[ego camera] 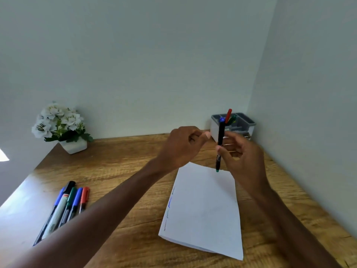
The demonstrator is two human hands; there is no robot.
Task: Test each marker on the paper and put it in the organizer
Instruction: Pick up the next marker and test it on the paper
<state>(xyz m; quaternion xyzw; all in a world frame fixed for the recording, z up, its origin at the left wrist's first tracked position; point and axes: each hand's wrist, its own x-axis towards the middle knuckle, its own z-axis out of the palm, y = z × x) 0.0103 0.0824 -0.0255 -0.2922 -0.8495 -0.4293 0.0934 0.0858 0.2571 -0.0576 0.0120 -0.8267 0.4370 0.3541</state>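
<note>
Now, in the right grip (243, 153): a slim black plastic marker (220, 136), blue at its upper end and green at its lower tip, pinched upright at mid-barrel between thumb and curled fingers. Green tip low, right at the far edge of the white rectangular sheet of paper (202, 209); touching or just above, cannot tell. Left grip (183, 146) raised just beside, apart from the marker, fingers curled in and fingertips pressed together; holding something small or nothing, cannot tell.

Paper smooth and flat, lying slantwise on the wood, with faint scribbles down its left edge, one of them blue. Behind the marker, at far right, a boxy organizer of pale translucent plastic with a grey rim and dividers (249, 123); leaning in one compartment, a red-capped marker (229, 114) and a green-capped marker (233, 118).

Well apart at near left, a row of five capped markers (66, 202) side by side: caps blue, black, green, blue, red; barrels mostly black, one pale and thicker.

Tabletop (125, 171) of warm brown wood, streaky grain running across, glossy at the left edge. At far left, white flowers (58, 120) with green leaves in a small white square pot (74, 147). Plain matte walls (135, 64), pale grey-green, meeting in a corner behind the organizer.
</note>
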